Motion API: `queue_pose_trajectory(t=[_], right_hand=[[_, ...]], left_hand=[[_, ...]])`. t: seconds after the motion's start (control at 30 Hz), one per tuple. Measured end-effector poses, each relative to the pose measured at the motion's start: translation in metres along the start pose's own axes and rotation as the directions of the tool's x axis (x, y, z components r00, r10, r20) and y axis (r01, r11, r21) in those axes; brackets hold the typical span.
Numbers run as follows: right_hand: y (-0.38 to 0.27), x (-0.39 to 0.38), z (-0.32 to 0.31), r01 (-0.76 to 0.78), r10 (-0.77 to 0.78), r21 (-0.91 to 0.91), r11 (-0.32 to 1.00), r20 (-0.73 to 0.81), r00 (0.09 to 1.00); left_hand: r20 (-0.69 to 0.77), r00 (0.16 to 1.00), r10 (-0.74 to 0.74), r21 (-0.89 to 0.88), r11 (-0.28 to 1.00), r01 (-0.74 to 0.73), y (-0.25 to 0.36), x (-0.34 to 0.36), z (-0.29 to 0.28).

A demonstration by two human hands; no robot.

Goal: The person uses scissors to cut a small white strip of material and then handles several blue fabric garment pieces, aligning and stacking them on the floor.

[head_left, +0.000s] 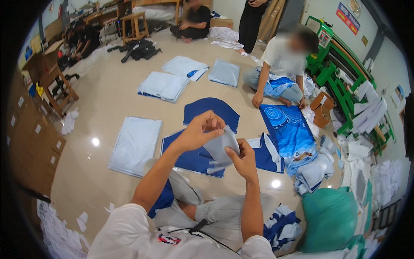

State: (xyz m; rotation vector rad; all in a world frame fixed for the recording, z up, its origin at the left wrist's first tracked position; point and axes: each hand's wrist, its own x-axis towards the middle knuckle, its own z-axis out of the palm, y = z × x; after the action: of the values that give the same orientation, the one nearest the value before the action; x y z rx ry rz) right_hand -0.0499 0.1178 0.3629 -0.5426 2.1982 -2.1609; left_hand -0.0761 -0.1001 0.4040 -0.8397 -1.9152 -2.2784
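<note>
Closest to the lens is my white shirt (129, 235), w/ both forearms coming up from the lower edge, and my knees in grey trousers (224, 213) just beyond. Between my hands I hold a small light grey-blue fabric piece (221, 149), thin, limp, slightly creased, its lower end curling down toward the dark blue cut panel (192, 157) on the floor. It sits raised above that panel, about mid-frame.

Packages & signs: brown cardboard boxes w/ small white labels (36, 142) stacked along the left wall; a small open brown carton (322, 108) beside the seated person in a white tee (282, 60); a red & blue rectangular sign (347, 17) high on the right wall; a big green bag (330, 218) at lower right.

Grip: my left hand (199, 131) pinches the top edge of the fabric, thumb & fingertips pressed together on it, other fingers curled. My right hand (245, 159) pinches the lower right edge, thumb on top, fingers closed under the cloth. Neither is spread.

Around: pale blue fabric stacks (134, 144) to the left, a printed blue panel w/ swirl (286, 129) to the right, white paper scraps (58, 233) at lower left
</note>
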Motion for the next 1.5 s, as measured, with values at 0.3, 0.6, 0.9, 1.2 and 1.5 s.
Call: queue_pose_trajectory(t=[0.3, 0.6, 0.9, 1.2, 1.5], right_hand=[[0.009, -0.004, 0.005, 0.195, -0.205, -0.246, 0.949, -0.016, 0.979], [0.047, -0.028, -0.009, 0.003, -0.062, -0.43, 0.903, -0.124, 0.99], [0.074, -0.027, -0.04, 0.362, -0.604, -0.631, 0.686, -0.219, 0.766], [0.052, -0.037, -0.027, 0.499, -0.756, -0.627, 0.598, -0.233, 0.612], [0.047, -0.045, -0.029, 0.377, -0.496, -0.436, 0.817, -0.197, 0.846]], left_hand=[[-0.154, 0.986, 0.068, 0.108, 0.993, -0.052, 0.004, -0.015, 0.007], [-0.173, 0.879, 0.445, 0.367, 0.857, -0.361, 0.052, 0.005, -0.019], [-0.38, 0.561, 0.736, 0.776, 0.583, -0.239, 0.081, -0.064, -0.108], [-0.548, 0.473, 0.689, 0.759, 0.648, -0.063, 0.073, -0.12, -0.131], [-0.576, 0.567, 0.589, 0.715, 0.699, 0.001, 0.06, -0.126, -0.132]])
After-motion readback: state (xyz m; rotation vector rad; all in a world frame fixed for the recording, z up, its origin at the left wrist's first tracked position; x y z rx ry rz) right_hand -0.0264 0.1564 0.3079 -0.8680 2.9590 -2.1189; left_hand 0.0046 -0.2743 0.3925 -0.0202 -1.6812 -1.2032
